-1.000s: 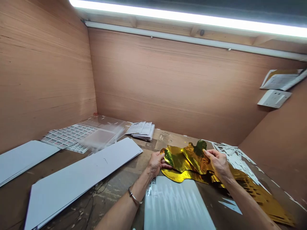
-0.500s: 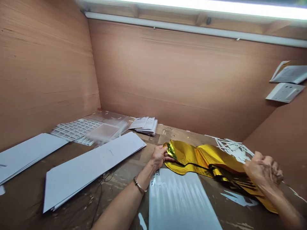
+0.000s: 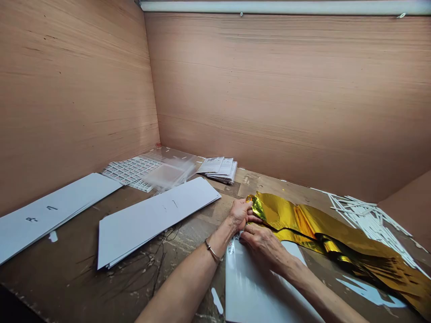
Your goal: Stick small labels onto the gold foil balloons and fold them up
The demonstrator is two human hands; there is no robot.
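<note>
From over here I see two long white boards (image 3: 158, 220) lying on the left of the brown table (image 3: 77, 273), and then my left hand (image 3: 239, 215), with its thumb and first finger pinched shut on the left end of the shiny gold foil (image 3: 286, 213) and its arm reaching up and to the right. Just beside it, my right hand (image 3: 262, 244) is palm down with bent fingers close together at the top of the white pack (image 3: 256, 291), but I can't tell if they pinch anything. The foil spreads to the right, near thin white strips (image 3: 373, 220).
</note>
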